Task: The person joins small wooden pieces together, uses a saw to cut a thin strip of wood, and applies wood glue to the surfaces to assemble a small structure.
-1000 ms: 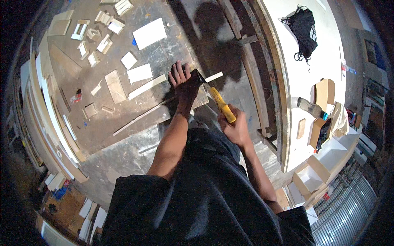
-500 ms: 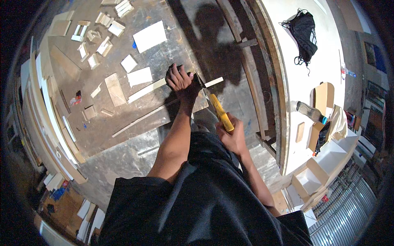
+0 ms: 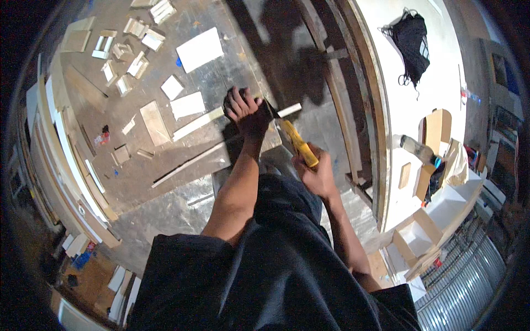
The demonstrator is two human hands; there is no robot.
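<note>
My left hand [image 3: 244, 108] has its fingers curled over a pale wooden strip [image 3: 197, 125] at the edge of the work board [image 3: 110, 198]. The strip's short end sticks out past that edge to the right. My right hand [image 3: 314, 174] grips the yellow handle of a saw [image 3: 298, 142]. Its dark blade lies across the strip just right of my left hand, partly hidden in shadow. A long thin strip [image 3: 187, 164] lies on the board below the first one.
Several small wooden assemblies [image 3: 136, 65] and white panels [image 3: 199, 48] lie up and left. Long boards [image 3: 77, 165] line the left side. A white table [image 3: 406, 105] on the right holds black cloth [image 3: 408, 47], a bottle [image 3: 417, 149] and cardboard [image 3: 436, 126]. Open boxes [image 3: 441, 212] stand lower right.
The saw in my right hand moved back toward my body, then forward again. My left fingers are a little lower and more curled than a second ago.
</note>
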